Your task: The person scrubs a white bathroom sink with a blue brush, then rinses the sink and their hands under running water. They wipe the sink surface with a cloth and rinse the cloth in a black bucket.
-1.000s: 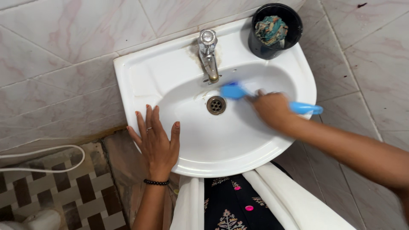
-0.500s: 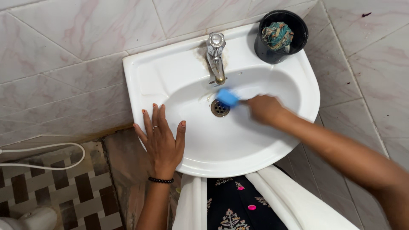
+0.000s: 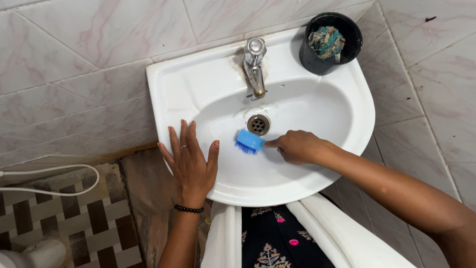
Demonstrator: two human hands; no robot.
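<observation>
While my right hand (image 3: 297, 147) fingers grip the blue brush (image 3: 249, 141), its head points left toward my flat, spread left hand (image 3: 191, 161) on the sink (image 3: 163, 89) rim.

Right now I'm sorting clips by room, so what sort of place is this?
Most likely a bathroom: a white wall-hung sink with a metal tap, marble-look wall tiles, and a patterned tile floor.

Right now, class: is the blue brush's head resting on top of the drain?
No, the blue brush sits on the basin below and left of the drain, held by the right hand.
</observation>
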